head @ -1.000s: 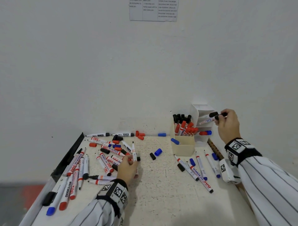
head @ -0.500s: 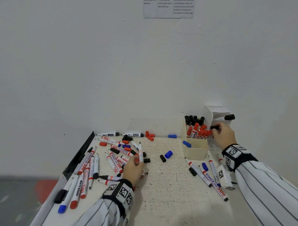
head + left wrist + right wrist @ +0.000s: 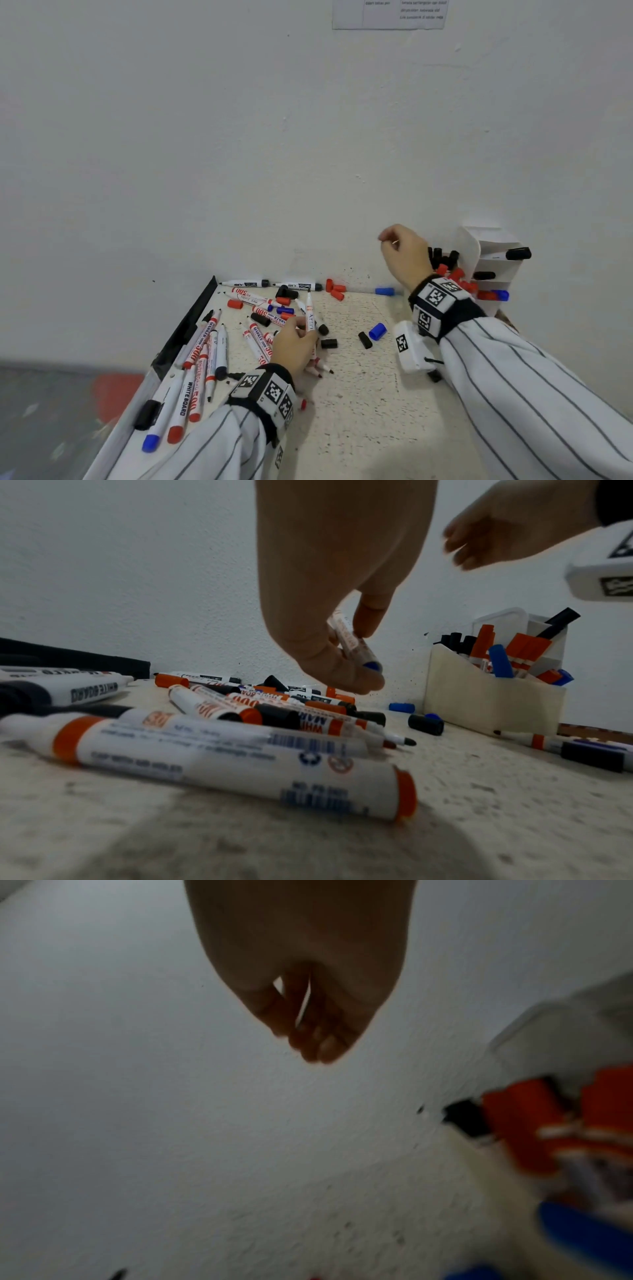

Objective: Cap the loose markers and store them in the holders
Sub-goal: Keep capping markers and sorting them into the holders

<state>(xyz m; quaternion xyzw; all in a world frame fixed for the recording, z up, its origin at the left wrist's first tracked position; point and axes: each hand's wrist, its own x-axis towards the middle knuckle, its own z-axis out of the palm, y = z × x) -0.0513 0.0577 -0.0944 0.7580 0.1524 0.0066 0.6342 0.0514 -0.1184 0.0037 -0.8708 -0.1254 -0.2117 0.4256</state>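
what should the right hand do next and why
Probably reach for the loose blue cap on the table. The right hand hangs empty beside the cream holder, while the left hand holds up an uncapped marker whose end plug looks blue in the left wrist view.

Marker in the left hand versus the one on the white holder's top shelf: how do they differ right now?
The held marker is uncapped; the shelf marker wears a black cap. The held marker stands roughly upright, tip up, pinched by the left hand; the shelf marker lies nearly flat in the white holder, cap end poking out, untouched. Both have white barrels.
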